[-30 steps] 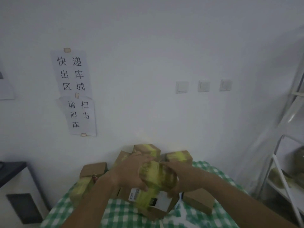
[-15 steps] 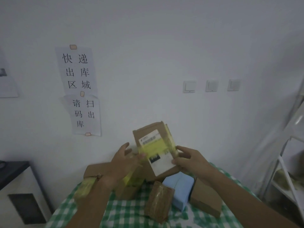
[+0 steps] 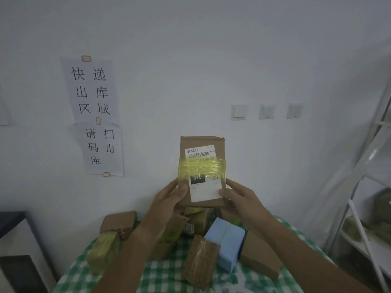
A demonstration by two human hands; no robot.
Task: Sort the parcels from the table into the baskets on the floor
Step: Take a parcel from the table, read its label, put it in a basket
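Observation:
A brown cardboard parcel [image 3: 202, 144] with a yellow tape band and a white shipping label is held upright in front of the wall, above the table. My left hand [image 3: 169, 197] grips its lower left edge, thumb on the front. My right hand [image 3: 239, 196] grips its lower right edge, thumb on the label. Below them, several more parcels lie piled on the table with the green checked cloth [image 3: 160, 273]: a light blue box [image 3: 227, 242], a brown taped parcel [image 3: 200, 263], a brown box [image 3: 261, 256] and a yellow-taped one [image 3: 103, 248]. No basket is in view.
Paper signs with Chinese characters [image 3: 93, 92] hang on the white wall, with three light switches [image 3: 266, 111] to the right. A white metal shelf [image 3: 368, 208] stands at the right. A dark-topped cabinet [image 3: 12, 240] stands left of the table.
Both hands lifted the labelled parcel off the pile and turned it upright, label facing me. The blue box and other parcels beneath came into view.

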